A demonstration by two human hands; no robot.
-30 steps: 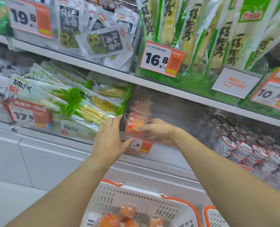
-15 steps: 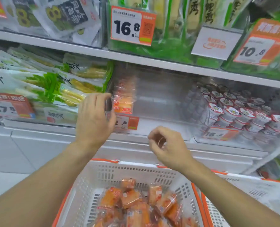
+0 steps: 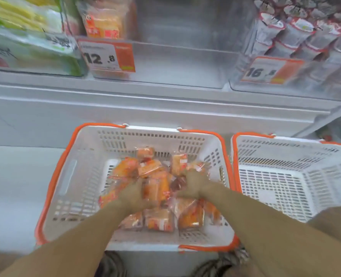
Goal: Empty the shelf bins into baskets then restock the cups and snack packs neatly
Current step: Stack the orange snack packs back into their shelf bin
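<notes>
Setting: I looked down a white store shelf [image 3: 165,100] with clear bins on it and two white baskets with orange rims on the floor below.
Far left: a bin of green packs [image 3: 26,37] sat full, not part of my job.
Snack bin: the bin [image 3: 175,64] behind the 12.8 tag [image 3: 107,55] was nearly bare, with one orange pack [image 3: 102,23] upright at its left wall.
Left basket: the basket [image 3: 69,176] held a loose heap of snack packs [image 3: 159,218], lying every which way.
Left hand: my left hand [image 3: 134,193] was down in the heap, fingers curled round one pack [image 3: 155,189].
Right hand: my right hand [image 3: 195,184] was just beside it, fingers bent into the packs; blur kept me from telling whether it gripped one.
Right basket: the second basket [image 3: 297,176] stood touching the first and held nothing.
Cups: the cups [image 3: 305,37] were packed in the right bin behind the 16.8 tag [image 3: 269,69], not emptied.
Step, as I judged it: gathering packs to restock the snack bin.
How to do it well: I would take a few at once, square them face forward in both hands, stand them against the upright pack, and build rows rightward.
Risk: the slick wrappers could slide from a loose grip.
</notes>
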